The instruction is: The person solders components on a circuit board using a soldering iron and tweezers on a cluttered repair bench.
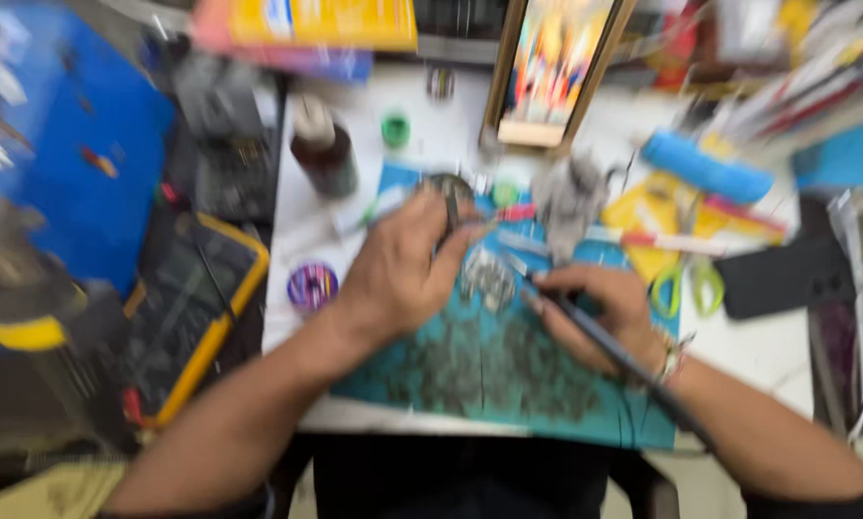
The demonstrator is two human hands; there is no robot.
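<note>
Seen from above, through heavy motion blur: fine bench work under way on a teal work mat (508, 375), stained dark across its near half. At the mat's middle, a small silvery metal part (487, 279), too smeared to identify. Left hand (403, 269) curled over the mat just left of that part, fingertips pinched around a thin dark tool (452, 213) reaching toward the mat's far edge; grip closed, though how tightly cannot be told. Right hand (600, 312) resting on the mat just right of the part, fingers wrapped pen-fashion around a long dark pen-like tool (614, 351), tip angled in toward the part, handle and what may be a cord trailing back past the wrist.

Around the mat: brown bottle (324, 149) beyond its far left corner, round purple-striped spool (312, 286) off its left edge, yellow-framed meter (196, 308) farther left, green-handled scissors (686, 284) off its right edge, framed picture (552, 67) standing beyond its far edge.

Judged from the pose: mid-step, part being steadied while the tip is brought to it. Next move likely calling for a still left hand and a precise, light touch of the tip on the part.
</note>
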